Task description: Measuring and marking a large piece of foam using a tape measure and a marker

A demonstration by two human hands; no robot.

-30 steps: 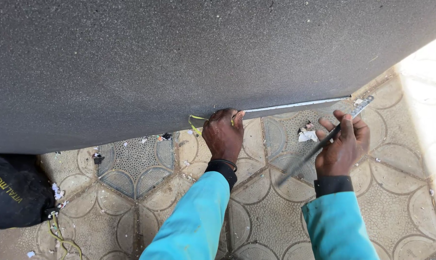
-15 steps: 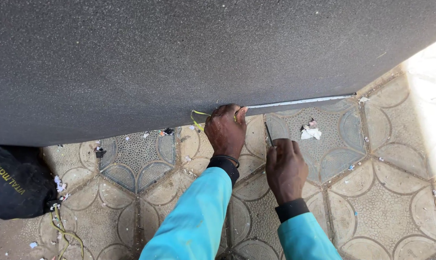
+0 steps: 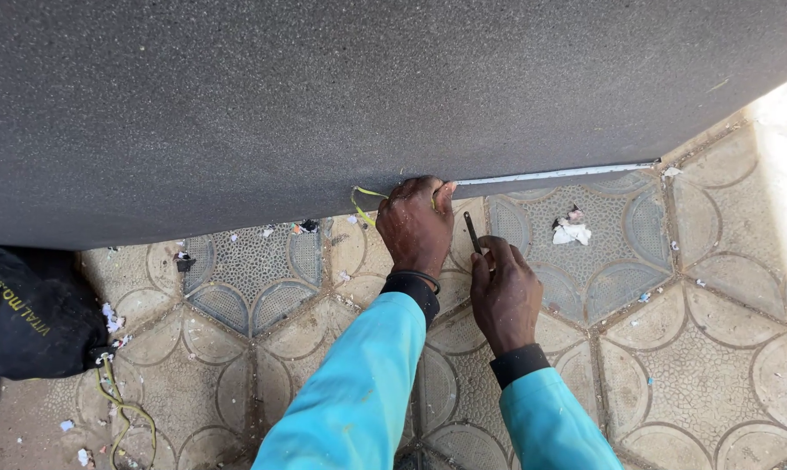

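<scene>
left hand (image 3: 415, 228): fingers curling over the lower edge of the dark grey foam sheet (image 3: 324, 104), gripping it. right hand (image 3: 503, 292): fingers pinching a thin metal blade (image 3: 472, 233) just beside that edge, above the patterned paving (image 3: 672, 348).

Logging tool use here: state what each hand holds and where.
Right hand holds a thin dark blade-like tool by its lower end. Left hand pinches the lower edge of the grey sheet.

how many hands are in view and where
2. The left hand grips the lower edge of the grey foam sheet, by a yellow tape. The right hand is just right of it and lower, holding a thin dark tool.
</scene>
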